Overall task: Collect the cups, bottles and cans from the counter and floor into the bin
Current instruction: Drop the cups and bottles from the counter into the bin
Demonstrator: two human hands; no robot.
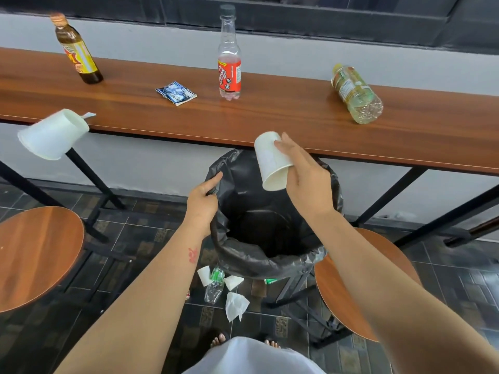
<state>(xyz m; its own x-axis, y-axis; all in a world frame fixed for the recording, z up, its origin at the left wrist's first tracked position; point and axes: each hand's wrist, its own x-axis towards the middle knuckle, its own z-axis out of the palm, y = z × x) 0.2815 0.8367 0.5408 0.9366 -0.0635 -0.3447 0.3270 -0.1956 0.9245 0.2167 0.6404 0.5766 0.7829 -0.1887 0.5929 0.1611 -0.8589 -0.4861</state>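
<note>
The long wooden counter (270,117) carries three bottles, a wrapper and a tipped white cup (52,134) at its near edge. Below it, the bin (270,255) with a black bag: the left hand (202,198) pinches the bag's rim, the right hand (305,182) grips a paper cup (271,163) upside down over the opening

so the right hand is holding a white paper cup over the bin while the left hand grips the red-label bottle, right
Not quite. In the head view the left hand grips the black bin liner at its rim, not the red-label bottle, which stands untouched on the counter. The right hand does hold the white paper cup over the bin.
</note>
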